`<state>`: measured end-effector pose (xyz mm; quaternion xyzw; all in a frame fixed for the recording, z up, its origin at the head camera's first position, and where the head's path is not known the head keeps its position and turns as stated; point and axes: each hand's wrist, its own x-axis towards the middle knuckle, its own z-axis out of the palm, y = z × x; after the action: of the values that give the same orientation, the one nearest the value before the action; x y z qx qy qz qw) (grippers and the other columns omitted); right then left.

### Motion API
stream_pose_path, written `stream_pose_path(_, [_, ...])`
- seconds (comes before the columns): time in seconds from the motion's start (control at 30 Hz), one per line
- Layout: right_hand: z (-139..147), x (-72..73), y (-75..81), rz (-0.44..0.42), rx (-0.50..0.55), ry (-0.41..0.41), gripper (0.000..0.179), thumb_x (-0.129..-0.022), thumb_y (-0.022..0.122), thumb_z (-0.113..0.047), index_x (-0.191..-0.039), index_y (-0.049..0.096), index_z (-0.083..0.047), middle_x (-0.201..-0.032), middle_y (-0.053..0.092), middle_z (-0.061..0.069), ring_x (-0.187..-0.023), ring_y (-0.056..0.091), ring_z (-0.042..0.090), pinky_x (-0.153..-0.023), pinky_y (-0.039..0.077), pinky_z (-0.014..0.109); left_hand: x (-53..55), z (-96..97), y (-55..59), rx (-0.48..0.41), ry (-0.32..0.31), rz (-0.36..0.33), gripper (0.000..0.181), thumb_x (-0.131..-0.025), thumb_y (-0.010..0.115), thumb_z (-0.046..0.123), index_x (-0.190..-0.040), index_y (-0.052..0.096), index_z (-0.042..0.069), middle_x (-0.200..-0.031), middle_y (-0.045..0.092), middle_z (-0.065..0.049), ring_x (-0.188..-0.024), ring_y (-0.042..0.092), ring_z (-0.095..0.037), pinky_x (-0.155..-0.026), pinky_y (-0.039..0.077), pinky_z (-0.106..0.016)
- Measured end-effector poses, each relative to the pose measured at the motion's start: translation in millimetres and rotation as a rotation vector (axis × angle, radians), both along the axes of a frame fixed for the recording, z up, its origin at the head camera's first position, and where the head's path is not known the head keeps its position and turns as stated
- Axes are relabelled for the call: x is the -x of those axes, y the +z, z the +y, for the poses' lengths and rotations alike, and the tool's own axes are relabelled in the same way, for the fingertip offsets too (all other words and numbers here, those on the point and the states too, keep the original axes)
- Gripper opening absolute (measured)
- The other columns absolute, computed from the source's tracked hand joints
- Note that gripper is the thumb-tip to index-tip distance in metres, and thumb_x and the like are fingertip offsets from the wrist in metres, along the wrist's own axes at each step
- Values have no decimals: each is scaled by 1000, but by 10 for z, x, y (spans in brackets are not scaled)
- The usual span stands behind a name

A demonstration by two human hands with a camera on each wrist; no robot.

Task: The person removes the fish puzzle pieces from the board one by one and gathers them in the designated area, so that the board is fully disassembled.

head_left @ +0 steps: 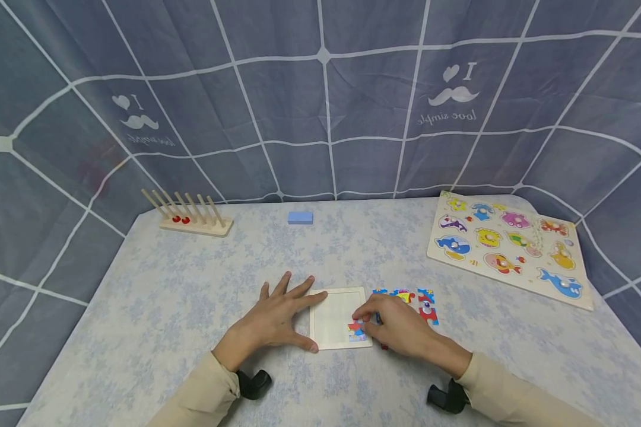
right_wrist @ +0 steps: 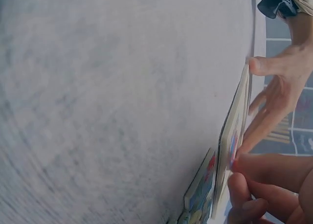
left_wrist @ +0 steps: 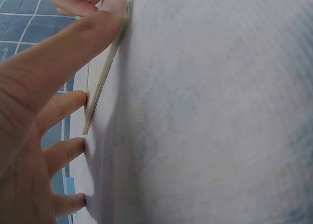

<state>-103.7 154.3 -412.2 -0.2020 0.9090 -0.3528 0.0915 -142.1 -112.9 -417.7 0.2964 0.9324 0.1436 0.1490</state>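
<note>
A shallow wooden puzzle tray (head_left: 331,311) lies on the table in front of me, most of its floor bare. My left hand (head_left: 279,319) is spread out, with thumb and index finger resting on the tray's left side. In the left wrist view the thumb presses on the tray rim (left_wrist: 105,82). A red and blue jigsaw piece (head_left: 357,334) sits in the tray's lower right corner. My right hand (head_left: 400,326) curls over the right rim and pinches a jigsaw piece there, mostly hidden by the fingertips (right_wrist: 239,163).
Several loose jigsaw pieces (head_left: 427,305) lie right of the tray, partly under the right hand. A knobbed animal puzzle board (head_left: 472,255) is at the back right. A blue block (head_left: 300,217) and a wooden peg stand (head_left: 194,225) with red beads stand farther back.
</note>
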Motion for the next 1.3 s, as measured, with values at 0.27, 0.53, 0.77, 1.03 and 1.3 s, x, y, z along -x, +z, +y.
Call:
stream_pose_path(0.27, [-2, -28, 54, -149, 150, -40, 16, -80, 80, -10, -83, 70, -22, -70, 64, -9, -51, 50, 10, -46, 39, 24, -1, 2, 4, -3, 5, -1, 101, -61, 80, 68, -149, 44, 35, -162, 23, -3, -146, 6, -47, -103, 10, -78])
stream_pose_path(0.53, [8, -62, 15, -219, 284, -3, 16, -79, 80, -4, -83, 71, -15, -78, 73, -6, -71, 69, 11, -51, 45, 22, -2, 7, 11, 11, 5, 1, 101, -61, 80, 68, -149, 43, 36, -162, 22, -2, -147, 6, -46, -104, 10, -77])
stream_pose_path(0.77, [74, -47, 2, -216, 310, -81, 10, -86, 76, -14, -96, 75, -12, -83, 75, -7, -81, 72, 10, -67, 53, 26, -6, 14, 15, 14, 6, 5, 100, -62, 81, 67, -149, 44, 35, -162, 23, -2, -147, 7, -46, -104, 11, -77])
stream_pose_path(1.03, [409, -31, 61, -318, 334, -194, 26, -81, 82, -25, -100, 79, -7, -89, 76, 4, -77, 70, 12, -60, 50, 21, -2, 6, 21, 4, -8, 8, 101, -62, 81, 67, -150, 44, 34, -162, 22, -3, -146, 6, -47, -103, 10, -78])
stream_pose_path(1.3, [844, -128, 43, -388, 315, -299, 33, -82, 81, -25, -105, 77, -2, -92, 76, 7, -52, 40, 3, -45, 29, 21, -2, 3, 34, 9, -11, 8, 101, -62, 80, 67, -150, 43, 33, -162, 23, -3, -146, 8, -47, -103, 11, -78])
